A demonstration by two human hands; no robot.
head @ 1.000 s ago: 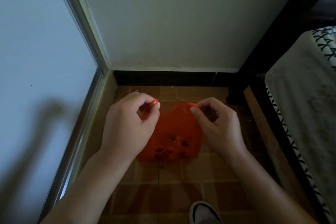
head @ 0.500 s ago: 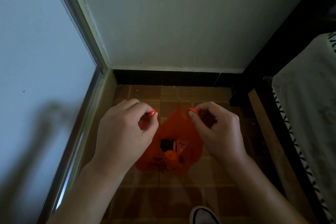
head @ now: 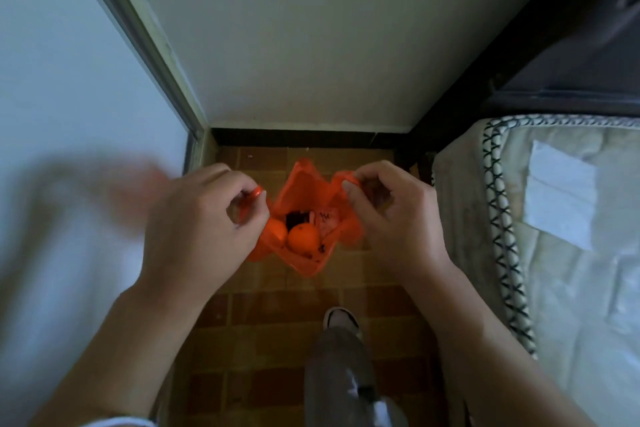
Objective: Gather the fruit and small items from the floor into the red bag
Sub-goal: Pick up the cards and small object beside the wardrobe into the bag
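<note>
Hands both up over the tiled floor [head: 277,308], holding the red bag [head: 308,253] open between them. Left hand [head: 201,229] has thumb and forefinger pinched round the bag's left handle, other fingers curled under. Right hand [head: 394,215] pinches the right handle the same way, knuckles up. Inside the bag: an orange [head: 303,236], another orange [head: 277,232] tucked left of it, something dark behind, and a pinkish packet [head: 327,218] with scribbly writing, too blurry to read. A shoe [head: 341,317] pokes out below the bag, mattress [head: 571,236] off to its right.
</note>
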